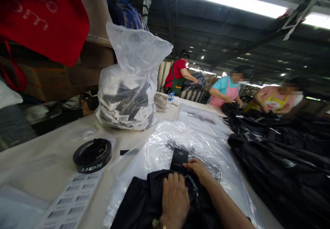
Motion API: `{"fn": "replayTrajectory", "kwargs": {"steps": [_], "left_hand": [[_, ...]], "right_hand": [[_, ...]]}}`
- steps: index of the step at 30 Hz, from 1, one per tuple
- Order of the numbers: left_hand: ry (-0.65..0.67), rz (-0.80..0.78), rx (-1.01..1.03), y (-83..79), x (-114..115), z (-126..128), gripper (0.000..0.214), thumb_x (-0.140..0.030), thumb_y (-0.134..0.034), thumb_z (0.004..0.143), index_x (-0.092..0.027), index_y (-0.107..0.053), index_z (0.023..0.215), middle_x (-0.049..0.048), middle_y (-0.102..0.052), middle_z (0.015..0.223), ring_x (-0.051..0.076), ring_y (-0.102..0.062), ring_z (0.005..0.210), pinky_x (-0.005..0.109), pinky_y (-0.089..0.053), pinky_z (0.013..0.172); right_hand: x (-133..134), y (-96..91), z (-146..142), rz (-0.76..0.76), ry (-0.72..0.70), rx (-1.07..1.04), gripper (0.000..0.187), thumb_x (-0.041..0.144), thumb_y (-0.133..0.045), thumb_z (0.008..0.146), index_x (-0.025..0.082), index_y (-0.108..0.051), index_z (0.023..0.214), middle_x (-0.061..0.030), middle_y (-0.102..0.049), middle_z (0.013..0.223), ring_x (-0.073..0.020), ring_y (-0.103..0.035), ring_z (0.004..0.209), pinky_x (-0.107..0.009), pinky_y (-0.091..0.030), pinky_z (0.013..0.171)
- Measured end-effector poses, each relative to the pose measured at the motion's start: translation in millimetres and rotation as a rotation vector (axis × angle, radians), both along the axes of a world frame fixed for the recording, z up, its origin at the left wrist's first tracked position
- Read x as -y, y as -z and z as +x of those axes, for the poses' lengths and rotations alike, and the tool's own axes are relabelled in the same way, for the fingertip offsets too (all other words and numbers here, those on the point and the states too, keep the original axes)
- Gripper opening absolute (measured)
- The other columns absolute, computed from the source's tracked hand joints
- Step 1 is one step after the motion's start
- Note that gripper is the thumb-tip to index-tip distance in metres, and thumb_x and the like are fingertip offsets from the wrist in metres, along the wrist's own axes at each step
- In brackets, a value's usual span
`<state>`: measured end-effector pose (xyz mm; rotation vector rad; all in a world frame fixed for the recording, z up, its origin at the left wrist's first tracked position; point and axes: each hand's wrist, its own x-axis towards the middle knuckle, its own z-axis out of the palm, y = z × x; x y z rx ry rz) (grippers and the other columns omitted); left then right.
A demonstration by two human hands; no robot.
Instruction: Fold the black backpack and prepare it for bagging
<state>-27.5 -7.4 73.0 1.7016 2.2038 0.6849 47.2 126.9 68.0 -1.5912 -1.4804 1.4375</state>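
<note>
The folded black fabric garment [144,201] lies at the near edge of the pale tabletop [51,143], on top of a stack of clear plastic bags [165,146]. The left hand [174,198] lies flat on it, palm down, fingers together and pressing the cloth. The right hand [197,169] reaches across just beyond it, fingertips pinching the lower edge of a small black card hang tag [179,157]; the tag carries a line of pale lettering too small to read. To the left sits a black roll of ribbon tape [92,154] with white letters on its side that look like "KOII", though they are not sharp. Nearer, a white sheet of barcode stickers [69,201] lies flat; its digits are too fine to read. Farther back stands a tall clear plastic sack of black-and-white tags [129,95], one barcode label showing through its wall. A heap of black garments [281,157] fills the right side, where three other people [227,90] work. A red cloth with white lettering [43,16] hangs at upper left, its letters unreadable.
</note>
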Motion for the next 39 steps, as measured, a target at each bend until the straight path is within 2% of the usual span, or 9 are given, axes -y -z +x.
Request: {"fn": "replayTrajectory", "kwargs": {"steps": [5,10,19,23,26,29,33,36,39], "left_hand": [[-0.003,-0.008,0.031,3.4,-0.6,-0.6,0.032,-0.018,-0.044,0.086,-0.014,-0.058,0.114,0.0118,-0.058,0.112,0.03,-0.047,0.109,0.046,-0.033,0.094],[-0.006,0.025,0.097,0.3,-0.9,-2.7,0.029,-0.018,-0.045,0.083,-0.013,-0.061,0.107,0.0137,-0.059,0.109,0.031,-0.048,0.106,0.046,-0.033,0.091],[-0.121,0.128,0.712,-2.9,-14.9,-25.5,0.027,-0.016,-0.044,0.076,-0.016,-0.064,0.094,0.0097,-0.066,0.095,0.024,-0.059,0.093,0.036,-0.041,0.084],[-0.098,0.213,1.02,-6.0,-15.2,-28.4,0.051,-0.044,-0.023,0.091,-0.015,-0.065,0.086,0.0089,-0.068,0.088,0.021,-0.062,0.084,0.03,-0.046,0.07],[-0.044,0.294,1.359,-9.8,-12.7,-27.6,0.05,-0.06,-0.048,0.08,-0.013,-0.066,0.079,0.0081,-0.068,0.076,0.021,-0.061,0.073,0.029,-0.044,0.066],[0.008,0.314,1.555,-11.2,-10.7,-28.3,0.039,-0.037,-0.08,0.055,-0.012,-0.067,0.082,0.0056,-0.069,0.077,0.019,-0.06,0.072,0.028,-0.044,0.069],[0.034,0.28,1.767,-12.5,-8.6,-31.8,0.035,-0.018,-0.079,0.049,-0.01,-0.069,0.082,0.0064,-0.07,0.074,0.018,-0.061,0.066,0.029,-0.046,0.066],[0.035,0.317,1.876,-15.7,-7.8,-34.8,0.033,-0.017,-0.076,0.052,-0.01,-0.07,0.084,0.0064,-0.07,0.073,0.018,-0.062,0.064,0.03,-0.047,0.068],[-0.094,0.394,1.952,-18.2,-8.1,-37.2,0.032,-0.017,-0.072,0.049,-0.011,-0.07,0.08,0.0052,-0.07,0.073,0.019,-0.063,0.069,0.03,-0.047,0.071]], "right_hand": [[-8.6,-18.3,3.2,0.136,0.111,-0.235,0.024,0.024,-0.066,0.077,0.015,-0.048,0.065,0.0071,-0.05,0.06,-0.0058,-0.048,0.052,-0.019,-0.04,0.05],[-1.1,-42.8,15.3,0.283,0.109,-0.393,0.039,0.041,-0.081,0.049,0.019,-0.052,0.062,0.0053,-0.054,0.06,-0.0087,-0.049,0.057,-0.021,-0.039,0.052],[52.8,-57.0,35.2,0.349,-0.036,-0.395,0.033,0.043,-0.079,0.056,0.018,-0.06,0.064,0.0025,-0.058,0.061,-0.0102,-0.049,0.057,-0.023,-0.04,0.053],[62.0,-51.1,34.5,0.321,-0.052,-0.412,0.031,0.043,-0.077,0.061,0.019,-0.059,0.066,0.0025,-0.058,0.065,-0.0101,-0.049,0.058,-0.022,-0.04,0.053],[68.0,-46.3,32.1,0.313,-0.029,-0.425,0.03,0.043,-0.076,0.063,0.019,-0.058,0.065,0.0034,-0.055,0.063,-0.0096,-0.048,0.058,-0.021,-0.04,0.053],[76.3,-47.4,30.9,0.323,-0.084,-0.396,0.03,0.043,-0.074,0.064,0.019,-0.056,0.064,0.0043,-0.052,0.058,-0.0089,-0.045,0.055,-0.021,-0.038,0.053],[79.2,-54.4,36.0,0.298,-0.349,-0.269,0.024,0.039,-0.071,0.063,0.019,-0.06,0.069,0.0003,-0.059,0.067,-0.0143,-0.054,0.065,-0.026,-0.042,0.063],[65.0,-54.0,44.5,0.296,-0.24,-0.126,0.026,0.037,-0.063,0.061,0.022,-0.06,0.082,-0.0038,-0.064,0.097,-0.0213,-0.058,0.091,-0.031,-0.043,0.08],[44.1,-46.7,48.2,0.274,-0.07,0.104,0.027,0.043,-0.056,0.063,0.021,-0.06,0.079,-0.005,-0.065,0.084,-0.0243,-0.058,0.085,-0.036,-0.043,0.079]]}}
